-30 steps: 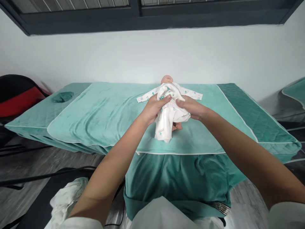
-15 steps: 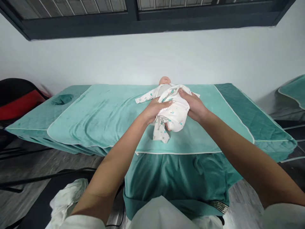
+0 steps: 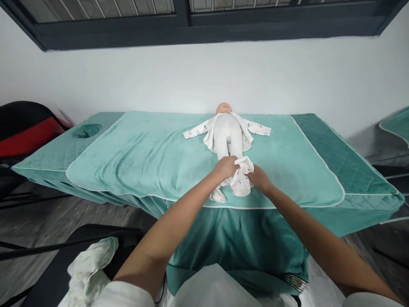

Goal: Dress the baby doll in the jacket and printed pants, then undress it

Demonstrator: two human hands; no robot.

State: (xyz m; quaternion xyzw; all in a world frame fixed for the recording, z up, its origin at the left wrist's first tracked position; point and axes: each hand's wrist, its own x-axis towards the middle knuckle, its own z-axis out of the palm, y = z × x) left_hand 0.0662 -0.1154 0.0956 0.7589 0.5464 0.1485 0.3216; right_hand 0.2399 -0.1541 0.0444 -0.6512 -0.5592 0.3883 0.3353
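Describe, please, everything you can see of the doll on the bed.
The doll lies face up on the pale green cover, head nearest the wall, legs toward the camera. Its head is bare; its body and legs look like off-white cloth. A white printed jacket lies open, sleeves spread wide. The left hand and right hand hold bunched printed cloth at its lower legs, hiding the feet.
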